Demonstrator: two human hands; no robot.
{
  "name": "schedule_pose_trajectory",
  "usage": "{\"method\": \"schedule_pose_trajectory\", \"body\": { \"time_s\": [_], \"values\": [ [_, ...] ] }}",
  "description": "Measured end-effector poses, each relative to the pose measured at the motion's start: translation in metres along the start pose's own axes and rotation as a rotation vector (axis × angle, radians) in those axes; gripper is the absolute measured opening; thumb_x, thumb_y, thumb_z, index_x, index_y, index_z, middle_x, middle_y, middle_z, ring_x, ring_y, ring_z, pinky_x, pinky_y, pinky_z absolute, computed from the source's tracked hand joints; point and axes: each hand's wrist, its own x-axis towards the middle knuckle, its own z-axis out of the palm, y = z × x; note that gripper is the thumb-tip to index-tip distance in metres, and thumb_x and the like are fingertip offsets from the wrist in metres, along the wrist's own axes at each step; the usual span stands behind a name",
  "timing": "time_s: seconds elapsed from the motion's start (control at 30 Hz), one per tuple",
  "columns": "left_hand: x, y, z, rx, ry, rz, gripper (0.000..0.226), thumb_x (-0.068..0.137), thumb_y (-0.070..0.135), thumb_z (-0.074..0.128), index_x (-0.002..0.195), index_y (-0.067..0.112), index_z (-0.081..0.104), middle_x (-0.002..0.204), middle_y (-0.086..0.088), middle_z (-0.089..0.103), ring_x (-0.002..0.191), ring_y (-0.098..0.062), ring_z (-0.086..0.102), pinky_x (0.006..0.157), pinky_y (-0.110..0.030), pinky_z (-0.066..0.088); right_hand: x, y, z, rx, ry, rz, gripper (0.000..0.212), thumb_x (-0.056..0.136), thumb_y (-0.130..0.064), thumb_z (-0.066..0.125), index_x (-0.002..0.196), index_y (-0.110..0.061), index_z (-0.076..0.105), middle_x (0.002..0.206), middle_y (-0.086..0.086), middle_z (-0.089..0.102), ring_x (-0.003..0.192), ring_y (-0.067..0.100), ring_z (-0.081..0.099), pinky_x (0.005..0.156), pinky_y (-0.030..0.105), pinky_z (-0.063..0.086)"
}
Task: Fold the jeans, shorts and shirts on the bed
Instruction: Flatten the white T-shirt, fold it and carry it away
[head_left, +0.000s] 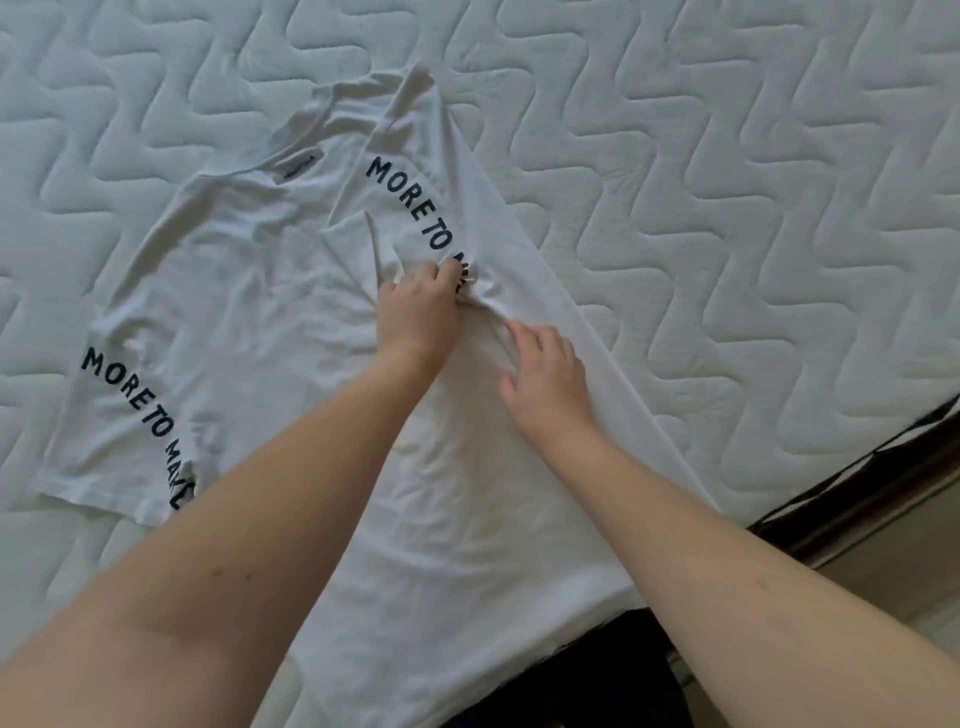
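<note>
A white shirt with dark "MORE TO" lettering on each sleeve lies spread across the quilted bed, filling the centre and left of the frame, its hem hanging over the bed's lower edge. Both bare forearms reach up from the bottom of the frame. The left hand, at centre, has its grip curled, pinching bunched cloth of the folded-in sleeve. The right hand, just below and right of it, rests on the shirt with fingers bent, gathering the cloth
</note>
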Motion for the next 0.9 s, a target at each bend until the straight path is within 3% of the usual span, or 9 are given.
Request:
{"method": "schedule_pose_trajectory", "body": {
  "time_s": [0.13, 0.27, 0.37, 0.47, 0.57, 0.67, 0.73, 0.8, 0.9],
  "values": [
    [0.005, -0.016, -0.005, -0.067, 0.103, -0.035, 0.022, 0.087, 0.009, 0.050, 0.107, 0.008, 0.059, 0.096, -0.015, 0.064, 0.085, -0.040, 0.061, 0.067, -0.038, 0.028, 0.016, -0.005, 0.008, -0.235, 0.002, -0.017, 0.056, 0.090, -0.033, 0.053, 0.143, -0.025, 0.035, 0.131, 0.005, 0.042, 0.118, 0.026, 0.041, 0.095, 0.035, 0.031],
    [-0.004, -0.011, -0.001, 0.071, 0.047, 0.004, 0.040, 0.087, 0.015, 0.054, 0.127, 0.018, 0.054, 0.108, -0.010, 0.060, 0.099, -0.035, 0.055, 0.082, -0.043, 0.033, 0.026, -0.005, 0.007, -0.302, -0.021, -0.004, 0.038, 0.095, -0.035, 0.045, 0.129, -0.016, 0.045, 0.124, 0.007, 0.049, 0.115, 0.028, 0.046, 0.090, 0.038, 0.033],
    [-0.004, -0.004, 0.001, 0.132, 0.172, 0.192, 0.048, 0.075, 0.007, 0.057, 0.121, 0.019, 0.063, 0.105, -0.011, 0.062, 0.091, -0.032, 0.059, 0.082, -0.040, 0.044, 0.030, -0.003, 0.000, -0.334, -0.057, -0.093, 0.026, 0.099, -0.026, 0.037, 0.115, -0.014, 0.054, 0.115, 0.007, 0.057, 0.108, 0.029, 0.051, 0.085, 0.039, 0.033],
    [0.001, 0.001, 0.002, 0.199, 0.233, 0.399, 0.038, 0.061, 0.005, 0.067, 0.096, 0.018, 0.072, 0.087, -0.007, 0.066, 0.070, -0.027, 0.061, 0.061, -0.030, 0.047, 0.030, -0.001, -0.007, -0.240, 0.009, -0.203, 0.019, 0.095, -0.017, 0.046, 0.099, -0.007, 0.061, 0.095, 0.013, 0.063, 0.092, 0.034, 0.058, 0.077, 0.043, 0.038],
    [0.002, -0.005, 0.002, 0.182, 0.112, 0.328, 0.033, 0.062, 0.003, 0.073, 0.093, 0.012, 0.070, 0.086, -0.011, 0.065, 0.067, -0.030, 0.060, 0.054, -0.032, 0.046, 0.031, 0.004, -0.009, -0.208, 0.104, -0.253, 0.013, 0.088, -0.019, 0.059, 0.093, -0.008, 0.064, 0.089, 0.012, 0.062, 0.084, 0.034, 0.058, 0.072, 0.042, 0.042],
    [0.001, -0.009, 0.003, 0.068, 0.021, 0.130, 0.035, 0.074, 0.004, 0.066, 0.108, 0.011, 0.066, 0.096, -0.017, 0.061, 0.078, -0.035, 0.059, 0.064, -0.040, 0.045, 0.031, 0.012, -0.003, -0.214, 0.192, -0.286, 0.034, 0.083, -0.026, 0.067, 0.114, -0.013, 0.065, 0.111, 0.009, 0.064, 0.101, 0.031, 0.061, 0.085, 0.040, 0.046],
    [-0.003, -0.007, 0.004, -0.001, 0.001, 0.030, 0.039, 0.079, 0.013, 0.060, 0.118, 0.013, 0.062, 0.104, -0.015, 0.059, 0.090, -0.036, 0.058, 0.076, -0.044, 0.041, 0.030, 0.019, 0.006, -0.250, 0.110, -0.307, 0.056, 0.088, -0.035, 0.062, 0.140, -0.017, 0.050, 0.143, 0.010, 0.050, 0.133, 0.027, 0.046, 0.107, 0.041, 0.034],
    [-0.010, -0.003, 0.006, 0.003, 0.026, 0.029, 0.041, 0.080, 0.026, 0.060, 0.120, 0.016, 0.061, 0.111, -0.010, 0.060, 0.097, -0.033, 0.057, 0.082, -0.042, 0.040, 0.030, 0.029, 0.016, -0.321, -0.066, -0.315, 0.074, 0.095, -0.047, 0.046, 0.155, -0.023, 0.012, 0.163, 0.005, 0.010, 0.151, 0.017, 0.002, 0.121, 0.039, 0.001],
    [-0.017, 0.001, 0.007, -0.037, -0.028, 0.002, 0.048, 0.085, 0.038, 0.054, 0.130, 0.019, 0.054, 0.126, -0.006, 0.057, 0.112, -0.030, 0.054, 0.088, -0.041, 0.040, 0.037, 0.041, 0.020, -0.383, -0.243, -0.315, 0.082, 0.095, -0.060, 0.029, 0.146, -0.030, -0.027, 0.154, -0.005, -0.034, 0.133, 0.007, -0.044, 0.110, 0.032, -0.030]
  ]
}}
